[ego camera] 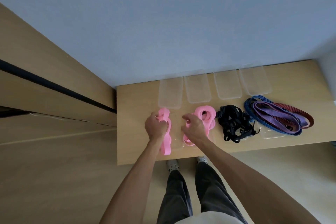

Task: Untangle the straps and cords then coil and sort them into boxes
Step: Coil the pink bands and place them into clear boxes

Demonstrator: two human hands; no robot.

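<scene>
Pink straps (pixel 166 129) fill your gripping left hand (pixel 156 126); your right hand (pixel 193 129) hovers half-curled near the table (pixel 134 132) front edge.

The left hand (pixel 156 127) gripped a pink strap (pixel 165 132), its tail trailing toward the table's (pixel 138 151) near edge. The right hand (pixel 194 127) hovered over a second pink bundle (pixel 205 112) — fingers loosely curled, whether pinching anything was hard to tell. To the right lay a tangle of black cords (pixel 234 123), then blue, purple and red straps (pixel 278 118) heaped together. Four clear boxes (pixel 198 87) stood in a row along the wall (pixel 163 23) — more clear plastic showed under the piles. Below, dark trousers (pixel 200 196) and pale shoes (pixel 172 165).
</scene>
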